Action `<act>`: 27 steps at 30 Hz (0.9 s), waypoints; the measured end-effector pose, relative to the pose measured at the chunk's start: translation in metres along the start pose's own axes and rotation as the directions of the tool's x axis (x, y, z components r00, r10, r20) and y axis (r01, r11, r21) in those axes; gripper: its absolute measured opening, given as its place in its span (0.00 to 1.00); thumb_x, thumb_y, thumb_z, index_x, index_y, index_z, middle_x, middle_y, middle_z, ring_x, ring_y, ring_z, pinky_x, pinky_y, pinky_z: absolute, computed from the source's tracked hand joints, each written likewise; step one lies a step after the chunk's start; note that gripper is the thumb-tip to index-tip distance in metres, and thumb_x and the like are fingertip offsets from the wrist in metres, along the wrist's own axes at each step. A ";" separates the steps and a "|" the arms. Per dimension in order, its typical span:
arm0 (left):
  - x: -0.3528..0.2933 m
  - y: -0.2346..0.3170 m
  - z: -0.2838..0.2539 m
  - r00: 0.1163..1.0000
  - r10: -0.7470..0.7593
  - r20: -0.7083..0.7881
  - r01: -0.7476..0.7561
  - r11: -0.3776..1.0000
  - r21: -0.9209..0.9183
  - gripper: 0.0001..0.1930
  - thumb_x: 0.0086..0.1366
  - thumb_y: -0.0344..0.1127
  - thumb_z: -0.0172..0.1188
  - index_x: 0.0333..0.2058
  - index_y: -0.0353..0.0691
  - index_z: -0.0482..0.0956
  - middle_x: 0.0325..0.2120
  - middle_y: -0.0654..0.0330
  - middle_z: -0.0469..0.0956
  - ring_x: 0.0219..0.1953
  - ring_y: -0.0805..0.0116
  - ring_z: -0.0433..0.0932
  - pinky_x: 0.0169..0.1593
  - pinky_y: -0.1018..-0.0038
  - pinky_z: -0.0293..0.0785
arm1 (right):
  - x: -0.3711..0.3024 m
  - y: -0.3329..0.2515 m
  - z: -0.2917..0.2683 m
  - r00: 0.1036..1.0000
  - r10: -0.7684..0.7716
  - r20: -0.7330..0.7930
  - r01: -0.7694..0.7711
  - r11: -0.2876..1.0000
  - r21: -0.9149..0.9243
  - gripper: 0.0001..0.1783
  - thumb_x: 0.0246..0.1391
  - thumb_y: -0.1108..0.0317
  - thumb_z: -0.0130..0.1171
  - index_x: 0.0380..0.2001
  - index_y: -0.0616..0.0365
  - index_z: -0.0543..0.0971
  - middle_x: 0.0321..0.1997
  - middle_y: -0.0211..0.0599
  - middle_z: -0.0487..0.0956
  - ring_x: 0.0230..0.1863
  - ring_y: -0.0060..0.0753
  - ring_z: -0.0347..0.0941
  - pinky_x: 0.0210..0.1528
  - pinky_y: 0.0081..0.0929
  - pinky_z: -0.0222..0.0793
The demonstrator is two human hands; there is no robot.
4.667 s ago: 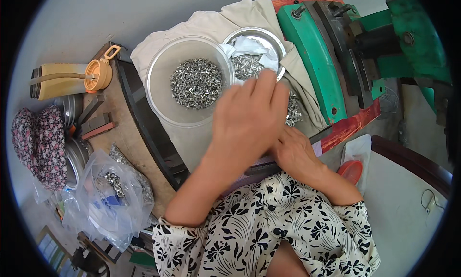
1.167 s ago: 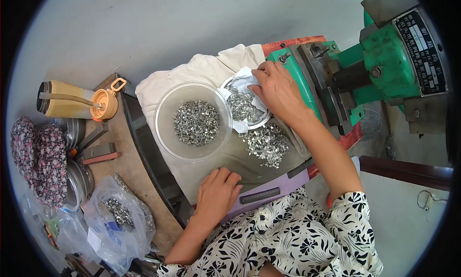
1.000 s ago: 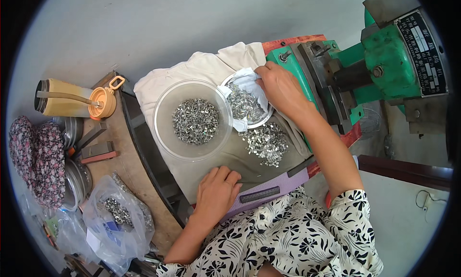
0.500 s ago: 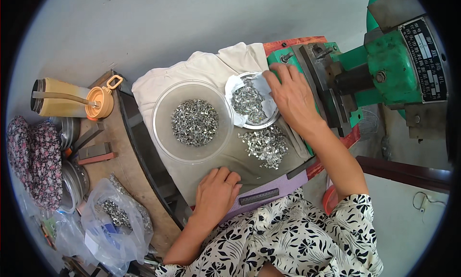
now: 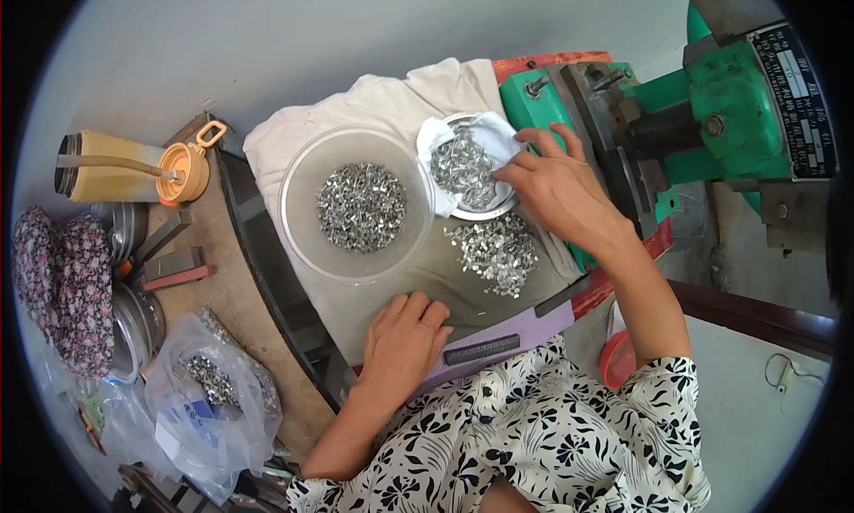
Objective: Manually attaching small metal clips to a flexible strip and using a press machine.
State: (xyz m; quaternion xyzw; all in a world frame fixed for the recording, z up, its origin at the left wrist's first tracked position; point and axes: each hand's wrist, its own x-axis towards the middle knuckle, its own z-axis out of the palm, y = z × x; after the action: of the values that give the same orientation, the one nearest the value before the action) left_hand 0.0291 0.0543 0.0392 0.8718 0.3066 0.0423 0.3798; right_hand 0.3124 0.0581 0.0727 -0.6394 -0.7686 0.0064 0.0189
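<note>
My left hand (image 5: 402, 339) lies on the cloth below a large clear plastic tub (image 5: 298, 246), fingers loosely bent and slightly apart, with no object visible in it. The tub holds a heap of small shiny metal pieces (image 5: 360, 206). Over the right rim of a small metal bowl (image 5: 485, 215) is my right hand (image 5: 565, 188). Its thumb and index finger are bent together by the white lining (image 5: 492, 139), and the other fingers stick out; anything pinched is hidden. Slender metal parts (image 5: 463, 168) fill the bowl. Flat metal bits (image 5: 496, 255) lie in a pile below it.
A green machine press (image 5: 738, 126) stands close at the right, its bed beside the bowl. On the left, a side table (image 5: 267, 335) carries a yellow bottle (image 5: 116, 166), metal blocks (image 5: 173, 268) and a plastic bag (image 5: 209, 415) of metal pieces. A beige cloth (image 5: 356, 108) covers the worktop.
My right hand has shifted right and a little toward me along the bowl, thumb and index finger drawing together. My left hand stays on the cloth. The whole view has tilted slightly.
</note>
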 end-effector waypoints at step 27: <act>-0.005 -0.001 0.002 0.997 0.078 0.010 -0.079 0.994 0.073 0.07 0.54 0.29 0.65 0.33 0.40 0.79 0.34 0.61 0.73 0.39 0.59 0.74 0.44 0.64 0.72 | -0.100 -0.112 0.035 0.992 0.129 0.003 -0.120 0.910 0.396 0.09 0.43 0.72 0.67 0.30 0.55 0.78 0.29 0.33 0.73 0.35 0.37 0.73 0.37 0.33 0.67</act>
State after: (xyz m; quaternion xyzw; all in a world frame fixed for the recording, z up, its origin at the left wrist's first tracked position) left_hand 0.0253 0.0502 0.0380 0.8966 0.2721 0.0427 0.3468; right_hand 0.2193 -0.0602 0.0398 -0.6701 -0.7089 0.1553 0.1559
